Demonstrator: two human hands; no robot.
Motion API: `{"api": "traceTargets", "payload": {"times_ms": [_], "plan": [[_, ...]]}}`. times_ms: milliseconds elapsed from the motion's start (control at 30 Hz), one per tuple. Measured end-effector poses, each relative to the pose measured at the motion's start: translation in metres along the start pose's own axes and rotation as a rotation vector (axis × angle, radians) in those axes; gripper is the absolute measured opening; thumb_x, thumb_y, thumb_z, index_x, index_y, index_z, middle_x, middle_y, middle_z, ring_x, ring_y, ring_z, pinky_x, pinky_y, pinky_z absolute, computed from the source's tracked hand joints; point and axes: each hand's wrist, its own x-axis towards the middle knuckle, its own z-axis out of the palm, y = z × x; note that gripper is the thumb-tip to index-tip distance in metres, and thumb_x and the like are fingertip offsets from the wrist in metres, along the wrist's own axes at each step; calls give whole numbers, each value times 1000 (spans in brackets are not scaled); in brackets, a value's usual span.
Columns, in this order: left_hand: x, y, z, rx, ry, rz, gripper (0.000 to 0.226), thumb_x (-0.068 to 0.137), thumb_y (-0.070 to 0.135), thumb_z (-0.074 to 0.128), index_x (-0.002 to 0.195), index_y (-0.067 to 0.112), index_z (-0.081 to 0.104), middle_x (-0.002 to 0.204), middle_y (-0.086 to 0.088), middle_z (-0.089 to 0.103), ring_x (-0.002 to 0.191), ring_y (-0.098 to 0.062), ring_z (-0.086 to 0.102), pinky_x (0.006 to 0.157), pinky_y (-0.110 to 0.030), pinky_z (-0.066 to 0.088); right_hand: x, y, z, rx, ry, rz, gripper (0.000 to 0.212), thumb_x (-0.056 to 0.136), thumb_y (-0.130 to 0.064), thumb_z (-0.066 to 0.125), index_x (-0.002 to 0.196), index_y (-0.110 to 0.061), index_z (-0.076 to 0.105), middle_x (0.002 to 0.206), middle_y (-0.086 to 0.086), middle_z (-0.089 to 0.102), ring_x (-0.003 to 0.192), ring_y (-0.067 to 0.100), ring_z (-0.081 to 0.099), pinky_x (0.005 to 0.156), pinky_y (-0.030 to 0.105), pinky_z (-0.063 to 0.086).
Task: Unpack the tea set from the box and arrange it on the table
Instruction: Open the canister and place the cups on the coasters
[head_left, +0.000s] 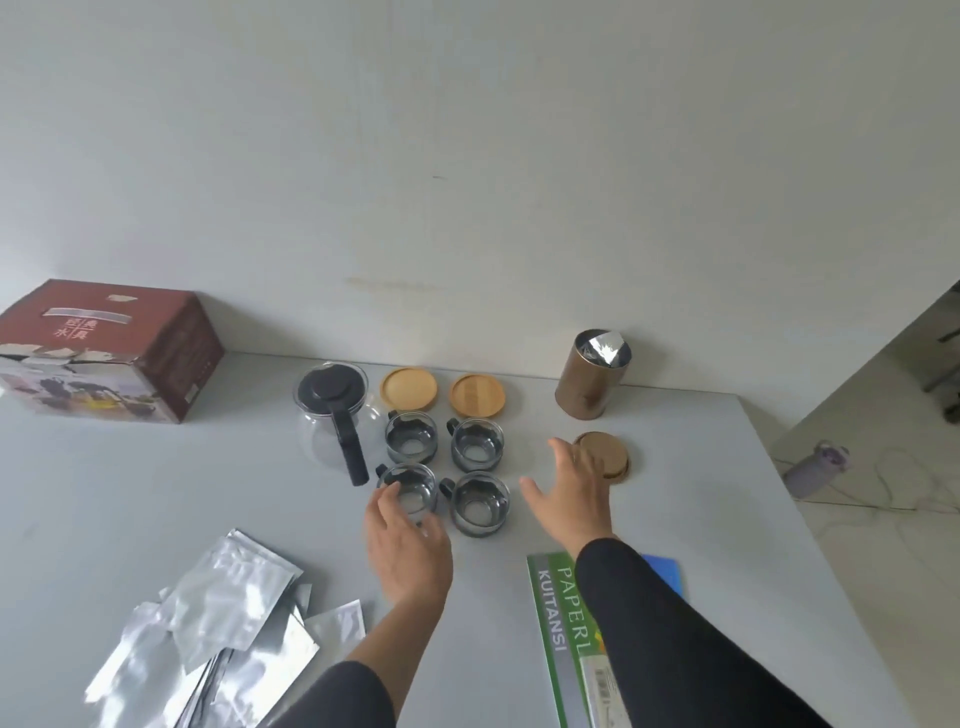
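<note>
left hand (408, 545) curled round the near-left glass cup (408, 493), thumb on its left wall, fingers on the near right side, cup standing on the table (156, 493). right hand (569, 491) spread and holding nothing, fingers straight and apart, hovering between the near-right cup (479, 503) and a wooden lid (605, 457) lying flat toward the right edge; contact with the lid not clear. four cups in a square block near the middle of the table, each with a dark handle pointing left: far-left cup (411, 436) and far-right cup (477, 444) behind the near pair. just beyond them, toward the far edge, two round wooden coasters side by side, left coaster (409, 388) and right coaster (477, 396). glass teapot (335, 415) with black lid and black handle just left of the cups, handle pointing toward the near edge. dark red box (111, 348) at the far-left corner, closed side up. brown round canister (592, 374) at the far edge on the right, silver foil sticking out of its open top. heap of silver foil pouches (218, 634) at the near-left edge. green paper pad (561, 639) at the near edge under the right forearm, with a blue thing (667, 571) just beside it.
</note>
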Motion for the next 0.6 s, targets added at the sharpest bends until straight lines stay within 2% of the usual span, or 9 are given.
{"api": "traceTargets", "payload": {"times_ms": [67, 133, 233, 367, 600], "plan": [[-2, -17, -11, 83, -62, -104, 61, 86, 13, 60, 140, 0, 35, 146, -16, 33, 137, -30, 31, 113, -37, 28, -9, -12, 5, 40, -7, -3, 60, 86, -40, 59, 137, -17, 37, 136, 7, 44, 127, 26, 34, 98, 37, 36], [0, -27, -17, 177, -172, -196, 75, 87, 21, 60, 147, 0, 19, 155, -16, 16, 145, -30, 14, 118, -37, 19, -13, -22, 7, 93, -14, -3, 63, 85, -41, 61, 138, -17, 37, 138, 7, 43, 130, 26, 34, 101, 37, 35], [8, -32, -21, 342, -354, -302, 102, 83, 36, 67, 149, 0, 0, 158, -16, -3, 147, -31, -4, 119, -40, 13, -7, -32, 9, 134, -21, -19, 66, 84, -41, 63, 139, -17, 36, 138, 7, 43, 131, 26, 32, 104, 38, 34], [18, -33, -14, 582, -508, -310, 127, 72, 52, 75, 148, -1, -11, 157, -19, -14, 147, -34, -10, 120, -41, 10, 14, -40, 16, 138, -74, -15, 75, 81, -46, 65, 141, -15, 32, 139, 8, 42, 130, 26, 32, 104, 38, 34], [30, -32, -6, 719, -559, -302, 133, 69, 55, 75, 147, -2, -17, 155, -21, -20, 146, -36, -13, 119, -43, 11, 51, -47, 42, 169, -216, -2, 92, 72, -54, 72, 143, -14, 27, 139, 10, 39, 132, 27, 31, 105, 37, 35]]}}
